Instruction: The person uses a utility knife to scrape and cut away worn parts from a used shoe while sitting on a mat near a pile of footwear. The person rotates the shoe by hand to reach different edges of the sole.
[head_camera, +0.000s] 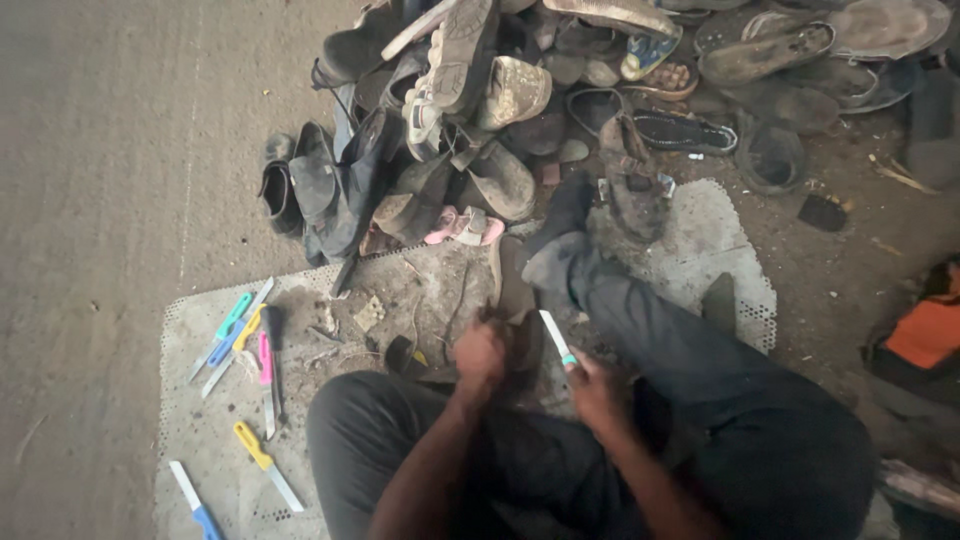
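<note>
Worn, dusty leather shows in the dark shoe piece (512, 300) that is gripped by the left hand (481, 352), the fingers closed over its lower end above the perforated grey mat (200, 420). A slim knife (556, 337), with a pale flat blade and a teal handle, is pinched in the closed right hand (592, 385), its tip pointed up toward the shoe piece, just beside it. More thin knives (240, 335) with blue, green, yellow and pink plastic handles are scattered on the mat to the left. A heap of battered, scuffed shoes and sandals (500, 110) is piled beyond.
</note>
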